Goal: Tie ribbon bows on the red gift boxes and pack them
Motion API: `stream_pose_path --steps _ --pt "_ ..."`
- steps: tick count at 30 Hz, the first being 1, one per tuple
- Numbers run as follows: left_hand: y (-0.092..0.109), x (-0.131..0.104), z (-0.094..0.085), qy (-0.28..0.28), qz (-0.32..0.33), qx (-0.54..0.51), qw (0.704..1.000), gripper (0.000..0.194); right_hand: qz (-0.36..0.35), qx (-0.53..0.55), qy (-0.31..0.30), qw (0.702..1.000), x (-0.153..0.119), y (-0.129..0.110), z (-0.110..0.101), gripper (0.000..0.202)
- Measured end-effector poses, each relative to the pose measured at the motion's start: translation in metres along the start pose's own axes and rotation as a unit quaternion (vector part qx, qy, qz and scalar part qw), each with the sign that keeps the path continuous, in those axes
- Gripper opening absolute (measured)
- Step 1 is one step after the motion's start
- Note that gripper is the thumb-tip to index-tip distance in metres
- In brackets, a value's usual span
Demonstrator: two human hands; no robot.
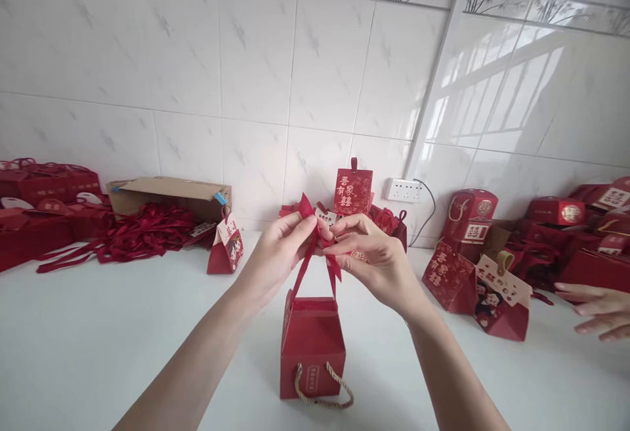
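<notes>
A red gift box [315, 346] with a beige rope handle [322, 399] stands upright on the white table in front of me. Two strands of red ribbon [304, 270] rise from its top to my hands. My left hand [283, 241] pinches the ribbon between thumb and forefinger, with one pointed end sticking up. Closed on the ribbon from the other side is my right hand [374, 254], its fingertips meeting the left ones. Where the strands cross is partly hidden by my fingers.
Loose red ribbons [152, 234] spill from a cardboard box [170, 188] at left. A small gift box [226, 247] stands beside it. More red boxes [502, 300] are piled at right, near another person's hand [598, 309]. A power strip [403, 190] is on the tiled wall.
</notes>
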State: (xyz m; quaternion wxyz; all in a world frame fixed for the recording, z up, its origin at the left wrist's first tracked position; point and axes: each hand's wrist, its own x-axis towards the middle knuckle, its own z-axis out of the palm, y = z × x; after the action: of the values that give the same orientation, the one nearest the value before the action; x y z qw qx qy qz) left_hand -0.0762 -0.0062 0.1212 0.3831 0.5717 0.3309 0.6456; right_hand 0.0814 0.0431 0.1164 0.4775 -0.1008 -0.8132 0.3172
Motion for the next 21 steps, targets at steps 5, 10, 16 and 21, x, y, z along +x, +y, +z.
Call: stream_pose_path --steps 5,10,16,21 --pt "-0.002 0.0 -0.002 -0.006 0.044 0.099 0.994 0.026 0.053 0.052 -0.025 0.997 0.0 0.001 -0.003 0.012" --pt "0.003 -0.006 -0.002 -0.039 0.062 0.198 0.977 0.029 0.119 0.103 -0.031 0.987 0.002 0.003 0.008 0.025" --pt "0.003 -0.005 -0.004 -0.033 0.075 0.278 0.957 0.031 0.129 -0.08 0.064 0.986 0.0 -0.001 0.017 0.011" --pt "-0.005 0.0 -0.005 -0.013 0.069 0.248 0.966 0.031 0.118 -0.123 0.115 0.979 0.0 0.002 0.025 0.004"
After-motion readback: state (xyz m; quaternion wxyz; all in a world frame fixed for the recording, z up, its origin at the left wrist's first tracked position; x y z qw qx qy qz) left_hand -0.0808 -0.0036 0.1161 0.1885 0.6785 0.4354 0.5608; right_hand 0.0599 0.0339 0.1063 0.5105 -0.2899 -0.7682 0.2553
